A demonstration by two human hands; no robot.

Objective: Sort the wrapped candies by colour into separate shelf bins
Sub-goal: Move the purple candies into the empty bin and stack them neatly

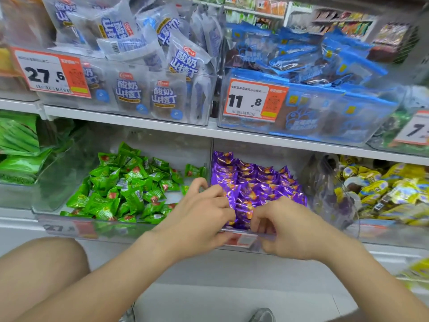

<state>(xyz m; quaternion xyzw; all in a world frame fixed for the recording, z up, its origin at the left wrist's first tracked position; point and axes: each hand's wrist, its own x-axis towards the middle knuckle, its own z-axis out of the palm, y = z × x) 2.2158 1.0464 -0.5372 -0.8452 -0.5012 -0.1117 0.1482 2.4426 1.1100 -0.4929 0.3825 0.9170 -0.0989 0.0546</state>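
Low in the middle of the frame, a person reaches both bare hands into the middle bin [240, 233] on the lower shelf, which is packed with purple candies [260, 180] in tidy rows. Their left hand [199, 214] lies over the front left corner of that pile. Its fingers [220, 196] are bent down into the wrappers and the thumb is lifted towards the bin's left wall. From where I stand I cannot tell whether they grip a candy. Their right hand [287, 228] sits at the front rim, just beside the left one but apart from it. Its fingers [262, 217] curl onto the front row of purple wrappers with the thumb below the rim. Whether they pinch anything I cannot tell either.

To the left, touching the middle bin, the left bin [60, 182] holds a loose heap of green candies [125, 189]. To the right, the right bin [325, 182] holds yellow candies [380, 194], blurred at the frame's edge. No colour appears mixed into another bin as far as I can see.

Across the upper half runs the upper shelf [139, 119]. On it one clear bin of white packets [130, 89] carries a tag reading 27.6 [48, 74]. Beside it, a bin of blue packets [313, 56] carries a tag reading 11.8 [253, 101].

At the lower left a bare knee [44, 259] shows, and a shoe [263, 316] peeks in at the bottom edge.
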